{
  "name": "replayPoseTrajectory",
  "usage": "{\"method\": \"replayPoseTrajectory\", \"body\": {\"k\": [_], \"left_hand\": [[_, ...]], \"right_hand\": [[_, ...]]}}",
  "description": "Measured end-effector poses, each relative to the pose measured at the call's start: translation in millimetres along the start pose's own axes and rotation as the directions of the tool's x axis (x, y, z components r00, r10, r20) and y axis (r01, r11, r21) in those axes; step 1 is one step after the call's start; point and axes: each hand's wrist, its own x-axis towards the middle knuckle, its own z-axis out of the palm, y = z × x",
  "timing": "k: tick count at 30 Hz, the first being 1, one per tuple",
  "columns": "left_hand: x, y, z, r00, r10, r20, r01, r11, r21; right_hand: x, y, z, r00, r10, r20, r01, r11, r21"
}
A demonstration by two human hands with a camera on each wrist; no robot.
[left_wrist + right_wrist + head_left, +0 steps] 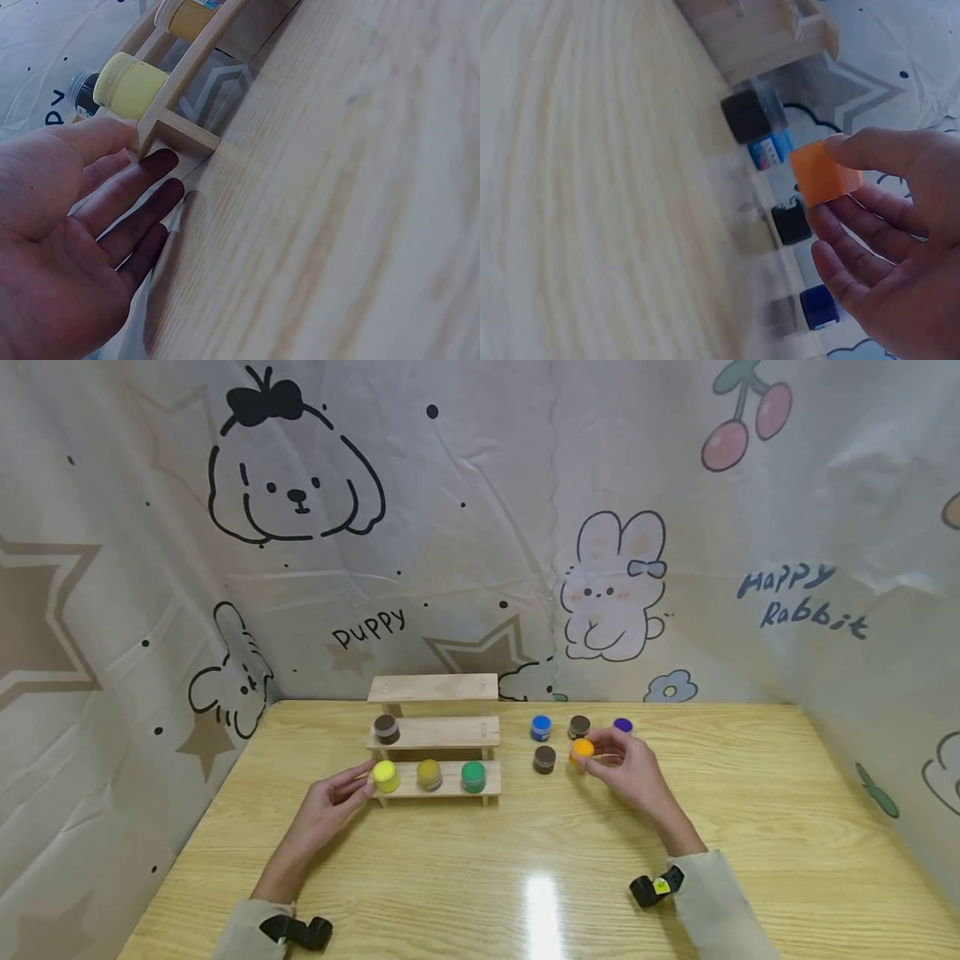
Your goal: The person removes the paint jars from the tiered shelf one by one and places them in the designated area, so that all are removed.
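Observation:
With thumb and fingertips, my right hand [628,768] pinches a small paint jar with orange contents [823,174], which appears raised above the table in the right wrist view. My left hand [330,803] rests its fingertips at the left end of a three-step wooden rack [450,790], fingers mostly straight. Beside those fingertips, a bright yellow paint jar [386,776] stands on the lowest step. Along the same step are a mustard-yellow jar [429,774] and a green jar [473,776]. A dark brown jar [386,729] sits on the middle step's left end.
Right of the rack stand a blue jar [541,727], a dark jar [579,727] and another dark jar [544,759]. A purple-blue jar [622,727] is behind my right hand. A printed curtain [480,527] hangs along the back edge of the wooden table [450,885].

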Motion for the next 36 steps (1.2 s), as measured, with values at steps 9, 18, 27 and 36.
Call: {"method": "replayPoseTrajectory", "body": {"k": [9,18,27,36], "left_hand": [[-2.3,3.6,0.6,1.000,0.003,0.010,-0.003,1.000,-0.011],[-0.2,0.8,0.1,1.000,0.002,0.006,-0.002,1.000,0.000],[-0.3,0.5,0.1,1.000,0.018,0.005,-0.017,1.000,-0.014],[-0.5,2.0,0.8,1.000,0.024,0.006,-0.024,1.000,0.011]], "right_hand": [[1.5,14,-3,0.996,0.074,0.043,-0.071,0.995,-0.069],[1.5,15,-4,0.994,0.090,0.066,-0.085,0.994,-0.075],[0.1,2,-13,0.996,0.068,0.053,-0.062,0.994,-0.095],[-0.5,-26,-6,0.991,-0.133,0.000,0.133,0.991,0.011]]}}
